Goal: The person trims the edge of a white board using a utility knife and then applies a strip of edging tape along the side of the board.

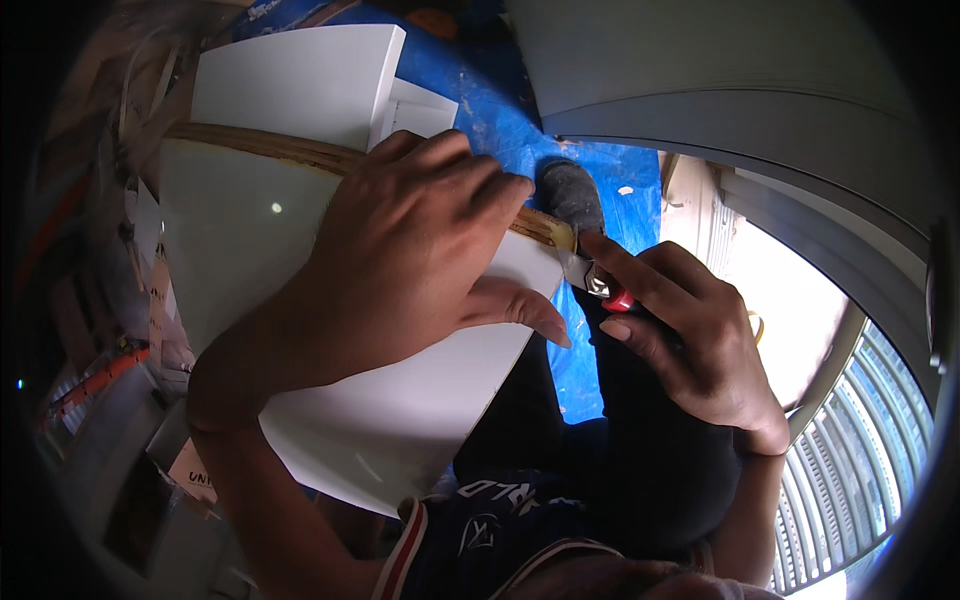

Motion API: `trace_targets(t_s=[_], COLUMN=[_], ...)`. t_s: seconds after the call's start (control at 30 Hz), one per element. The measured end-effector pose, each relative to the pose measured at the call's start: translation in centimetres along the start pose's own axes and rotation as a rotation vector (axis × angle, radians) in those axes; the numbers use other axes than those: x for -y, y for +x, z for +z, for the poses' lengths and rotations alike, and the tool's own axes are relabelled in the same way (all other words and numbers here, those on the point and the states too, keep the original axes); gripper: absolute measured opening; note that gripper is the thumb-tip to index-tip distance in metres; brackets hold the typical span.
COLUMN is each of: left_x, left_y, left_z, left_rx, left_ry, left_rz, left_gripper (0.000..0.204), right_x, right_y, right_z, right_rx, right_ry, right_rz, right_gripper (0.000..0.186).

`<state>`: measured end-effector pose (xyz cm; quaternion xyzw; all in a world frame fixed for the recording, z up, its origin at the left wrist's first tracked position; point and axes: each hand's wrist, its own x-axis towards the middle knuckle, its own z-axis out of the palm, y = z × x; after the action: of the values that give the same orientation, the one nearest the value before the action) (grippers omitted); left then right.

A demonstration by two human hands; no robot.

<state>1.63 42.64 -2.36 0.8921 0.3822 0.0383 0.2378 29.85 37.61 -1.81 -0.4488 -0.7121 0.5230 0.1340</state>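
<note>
Your right hand (705, 325) is closed on a red-handled tool (621, 300), index finger stretched along it toward the metal blade (577, 268), thumb beneath. Just ahead of that grip, the blade meets the corner of the white board (245, 230), where a yellowish patch (563, 237) sits on the brown layered edge (270, 148). To the left of the grip, your left hand (415, 250) lies over the board, its fingers bent across that edge and its thumb spread apart from them; you can't tell from here whether it is clamping the board or only resting there. The board itself stretches from the blade away to the left. Below the grip are your dark trousers (655, 470); just beyond the blade stands a black shoe (570, 195) on blue sheeting (500, 135). Farther off, past your left hand, is another white panel (290, 85); a grey curved surface (720, 65) rises beyond your right.
</note>
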Motion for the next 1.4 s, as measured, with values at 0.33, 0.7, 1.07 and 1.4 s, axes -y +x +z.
trace_targets(t_s=[0.33,0.7,1.07,1.4], left_x=[0.32,0.04,-0.02,-0.06], left_y=[-0.03,-0.07,0.34,0.56], left_z=[0.56,0.26,0.43,0.19], left_rx=[-0.079,-0.051,-0.038,-0.024], left_ry=[-0.095,-0.101,-0.140,-0.140], left_rz=[0.022,0.025,0.022,0.020], left_gripper=[0.080,0.062,0.057,0.058], right_x=[0.20,0.68,0.27,-0.21], right_y=[0.37,0.25,0.33,0.30], right_z=[0.57,0.67,0.36,0.44], right_rx=[-0.019,-0.024,0.018,0.010], right_ry=[0.078,0.042,0.119,0.062], right_rz=[0.017,0.036,0.055,-0.012], right_gripper=[0.057,0.058,0.057,0.058])
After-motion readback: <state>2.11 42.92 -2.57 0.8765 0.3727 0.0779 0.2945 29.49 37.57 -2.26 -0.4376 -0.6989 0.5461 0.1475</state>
